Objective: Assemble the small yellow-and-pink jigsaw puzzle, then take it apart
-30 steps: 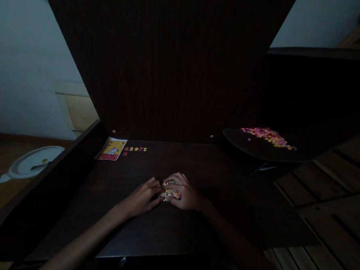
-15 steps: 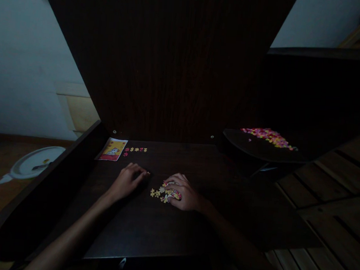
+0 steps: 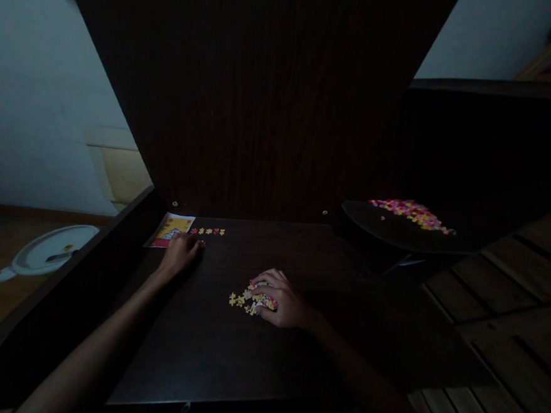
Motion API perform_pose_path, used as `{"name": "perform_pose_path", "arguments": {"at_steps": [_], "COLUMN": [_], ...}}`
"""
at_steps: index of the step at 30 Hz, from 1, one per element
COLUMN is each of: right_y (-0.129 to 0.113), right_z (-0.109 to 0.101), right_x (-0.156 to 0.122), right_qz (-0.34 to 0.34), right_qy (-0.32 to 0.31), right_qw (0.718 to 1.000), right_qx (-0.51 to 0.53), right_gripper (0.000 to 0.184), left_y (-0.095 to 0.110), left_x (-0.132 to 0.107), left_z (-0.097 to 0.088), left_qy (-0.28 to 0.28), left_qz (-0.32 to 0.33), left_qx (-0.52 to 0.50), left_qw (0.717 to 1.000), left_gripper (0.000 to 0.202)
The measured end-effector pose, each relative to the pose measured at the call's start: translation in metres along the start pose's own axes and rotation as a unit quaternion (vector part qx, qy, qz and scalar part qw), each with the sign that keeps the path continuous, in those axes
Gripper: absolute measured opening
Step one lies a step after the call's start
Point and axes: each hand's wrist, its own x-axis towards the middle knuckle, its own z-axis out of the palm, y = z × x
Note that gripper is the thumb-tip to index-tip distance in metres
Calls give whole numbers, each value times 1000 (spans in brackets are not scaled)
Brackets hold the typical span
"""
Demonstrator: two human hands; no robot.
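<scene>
My left hand (image 3: 182, 251) is at the back left of the dark desk, its fingers pinched on a small puzzle piece (image 3: 202, 243). It covers the lower part of a picture card (image 3: 173, 225), yellow and red. Just beyond the fingertips runs a short row of puzzle pieces (image 3: 208, 231), yellow and red-pink. Nearer the middle, my right hand (image 3: 283, 300) rests with curved, parted fingers over a loose pile of puzzle pieces (image 3: 238, 300), mostly yellow with some pink. The palm hides part of that pile; no piece is visibly gripped there.
An upright dark panel (image 3: 259, 104) closes off the back of the desk (image 3: 208, 359). On a rounded side shelf (image 3: 364, 222) at right lies a heap of pink, red and yellow small pieces (image 3: 411, 213). A white oval tray (image 3: 30, 265) stands left, beyond the raised side edge.
My left hand has moved back and left with the puzzle piece, from mid-desk to beside the row and over the card. My right hand stays at the pile.
</scene>
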Motion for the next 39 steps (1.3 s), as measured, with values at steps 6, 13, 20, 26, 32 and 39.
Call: {"name": "perform_pose_path", "arguments": {"at_steps": [6, 13, 20, 26, 32, 39], "right_y": [-1, -1, -1, -2, -1, 2], "right_z": [0, 0, 0, 0, 1, 2], "right_x": [0, 0, 0, 0, 0, -1], "right_qz": [0, 1, -6, -5, -4, -18], "right_qy": [-3, -5, -1, -2, -1, 6], "right_qw": [1000, 1000, 1000, 1000, 1000, 1000], "right_qx": [1, 1, 7, 4, 3, 2], "right_gripper": [34, 36, 37, 35, 33, 35], "left_y": [-5, -7, -10, -5, -5, -7], "left_x": [2, -16, -21, -18, -17, -18], "left_z": [5, 7, 14, 14, 15, 14], "left_qy": [28, -5, -33, -45, -45, -40], "left_qz": [-8, 32, 22, 19, 14, 25], "left_qx": [35, 36, 46, 42, 37, 16], "left_qw": [999, 999, 998, 998, 998, 999], "left_gripper": [34, 34, 43, 45, 42, 42]}}
